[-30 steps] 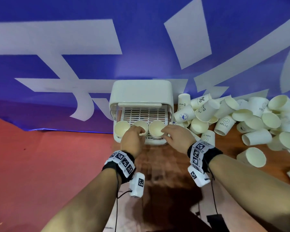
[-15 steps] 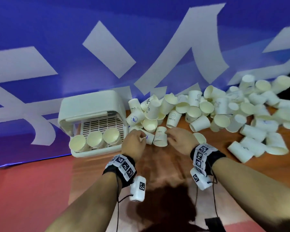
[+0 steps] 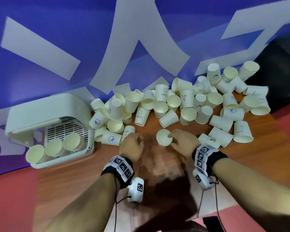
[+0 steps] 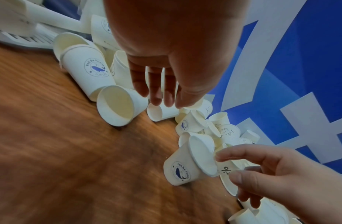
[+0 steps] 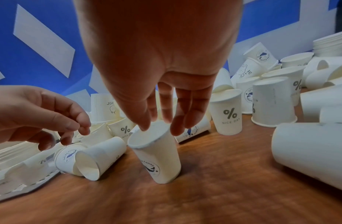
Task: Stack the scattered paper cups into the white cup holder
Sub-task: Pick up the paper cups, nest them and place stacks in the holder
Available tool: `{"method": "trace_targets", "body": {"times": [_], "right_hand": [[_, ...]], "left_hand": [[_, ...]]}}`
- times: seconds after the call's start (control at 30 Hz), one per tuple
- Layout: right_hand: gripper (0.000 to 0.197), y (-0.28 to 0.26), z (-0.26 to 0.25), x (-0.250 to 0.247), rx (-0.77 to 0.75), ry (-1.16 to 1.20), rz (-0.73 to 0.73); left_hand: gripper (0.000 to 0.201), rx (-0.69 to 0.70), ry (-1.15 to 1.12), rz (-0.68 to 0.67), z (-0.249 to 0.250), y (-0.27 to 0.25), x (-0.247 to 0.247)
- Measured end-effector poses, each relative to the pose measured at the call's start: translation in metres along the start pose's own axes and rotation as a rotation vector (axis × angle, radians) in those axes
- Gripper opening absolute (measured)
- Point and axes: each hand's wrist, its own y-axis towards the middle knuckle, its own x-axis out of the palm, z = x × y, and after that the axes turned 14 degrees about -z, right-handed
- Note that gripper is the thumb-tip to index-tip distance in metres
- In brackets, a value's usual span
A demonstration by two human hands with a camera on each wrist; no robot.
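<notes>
The white cup holder [image 3: 47, 113] stands at the left with three rows of nested cups [image 3: 54, 148] in its tray. Right of it, scattered paper cups [image 3: 187, 104] lie piled on the wooden table. My right hand [image 3: 172, 139] pinches the rim of a whale-print cup [image 5: 156, 153], which stands slightly tilted on the table in front of the pile. My left hand [image 4: 158, 100] hovers with loosely bent fingers over a lying cup [image 4: 162, 112] at the pile's near left edge and holds nothing.
A blue banner with white shapes [image 3: 141, 39] rises right behind the holder and the cups. Bare wooden tabletop [image 3: 157, 164] lies between my wrists. Red surface [image 3: 10, 198] borders the wood at left and right. A tall stack of cups [image 3: 248, 69] leans at the far right.
Both hands left the holder's front and moved right to the pile. The right hand took hold of a cup's rim. The head view swung right.
</notes>
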Motion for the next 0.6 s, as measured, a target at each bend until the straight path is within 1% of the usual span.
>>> {"method": "trace_targets", "body": {"times": [0.13,0.3,0.4,0.5,0.6], "right_hand": [[0.04,0.012,0.01,0.005,-0.059,-0.028,-0.044],[0.043,0.027,0.009,0.006,-0.071,-0.032,-0.106],[0.042,0.031,0.006,0.003,-0.088,-0.063,-0.135],[0.033,0.033,0.007,0.001,-0.125,-0.091,-0.144],[0.019,0.027,0.011,-0.006,-0.175,-0.027,-0.076]], "left_hand": [[0.015,-0.035,0.003,0.012,-0.003,-0.001,0.006],[0.015,-0.124,-0.021,0.022,-0.009,-0.005,0.007],[0.018,-0.141,-0.007,0.006,-0.01,-0.008,0.008],[0.017,-0.113,-0.007,-0.005,-0.003,-0.006,0.013],[0.015,-0.067,-0.01,-0.013,0.013,0.003,0.017]]}}
